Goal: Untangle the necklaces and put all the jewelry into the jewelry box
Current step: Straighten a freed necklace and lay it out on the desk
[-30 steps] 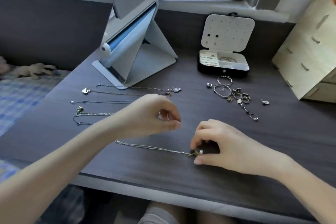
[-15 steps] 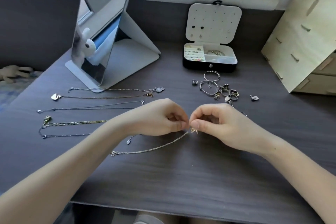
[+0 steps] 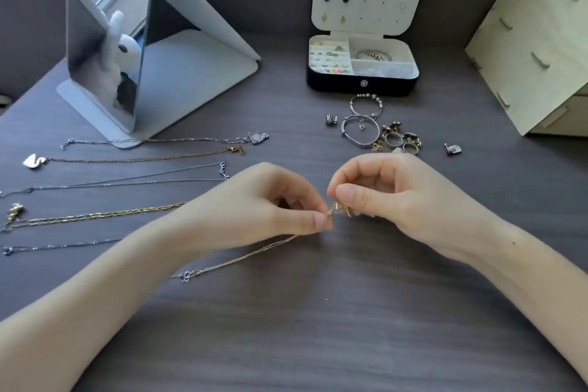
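My left hand (image 3: 270, 204) has joined my right hand (image 3: 397, 194): both now pinch the necklace (image 3: 241, 259) at its pendant end, lifted off the table (image 3: 318, 328) near its middle. Still untangling; the jewelry box (image 3: 362, 86) waits at the back edge.

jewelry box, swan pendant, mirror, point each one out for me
jewelry box (image 3: 362, 86), head view, on its black front wall by the snap
swan pendant (image 3: 33, 161), head view, on the white body
mirror (image 3: 101, 51), head view, on the glass face

Black jewelry box (image 3: 362, 86), white lining; desk (image 3: 318, 328) grey woodgrain, probably.
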### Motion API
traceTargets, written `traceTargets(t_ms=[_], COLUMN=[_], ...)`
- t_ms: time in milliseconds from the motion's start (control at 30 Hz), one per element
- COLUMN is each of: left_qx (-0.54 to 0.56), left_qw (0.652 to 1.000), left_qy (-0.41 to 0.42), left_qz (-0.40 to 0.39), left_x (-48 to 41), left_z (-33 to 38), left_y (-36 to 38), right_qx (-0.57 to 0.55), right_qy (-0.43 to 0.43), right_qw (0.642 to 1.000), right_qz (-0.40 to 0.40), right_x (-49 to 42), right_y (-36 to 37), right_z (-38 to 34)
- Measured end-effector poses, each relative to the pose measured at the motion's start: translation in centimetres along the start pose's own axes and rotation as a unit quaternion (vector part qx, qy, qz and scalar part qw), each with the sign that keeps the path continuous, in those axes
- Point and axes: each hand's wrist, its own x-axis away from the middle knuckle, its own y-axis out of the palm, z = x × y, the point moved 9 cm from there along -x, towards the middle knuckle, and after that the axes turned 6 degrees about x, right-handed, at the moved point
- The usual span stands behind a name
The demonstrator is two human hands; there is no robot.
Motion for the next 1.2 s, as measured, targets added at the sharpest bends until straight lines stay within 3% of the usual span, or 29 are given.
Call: traceTargets(t_ms=[200, 367, 733, 833, 933, 1100, 1200], left_qx=[0.066, 0.061, -0.006, -0.044, -0.074, -0.159, -0.177], left_qw=[0.998, 0.998, 0.999, 0.998, 0.997, 0.974, 0.964], left_qy=[-0.018, -0.023, -0.024, -0.017, 0.004, 0.105, 0.132], left_qz=[-0.013, -0.026, -0.034, -0.034, -0.012, 0.123, 0.145], left_x=[0.0, -0.1, -0.1, -0.2, -0.2, 0.7, 1.3], left_z=[-0.5, -0.5, -0.3, -0.2, 0.0, 1.2, 1.7], left_y=[0.2, 0.6, 0.7, 0.7, 0.4, -1.5, -1.4], right_qx=[0.13, 0.289, 0.382, 0.379, 0.342, 0.192, 0.141], right_qy=[-0.063, -0.174, -0.295, -0.287, -0.24, -0.102, -0.065], right_qw=[0.988, 0.936, 0.868, 0.875, 0.906, 0.974, 0.987], right_qz=[0.053, 0.105, 0.112, 0.087, 0.072, 0.056, 0.046], right_x=[1.0, 1.8, 2.5, 2.3, 1.9, 1.3, 1.0], right_y=[-0.7, -0.1, 1.3, 1.6, 1.3, 0.1, -0.1], right_z=[-0.5, -2.5, -3.8, -3.4, -2.5, -0.5, 0.1])
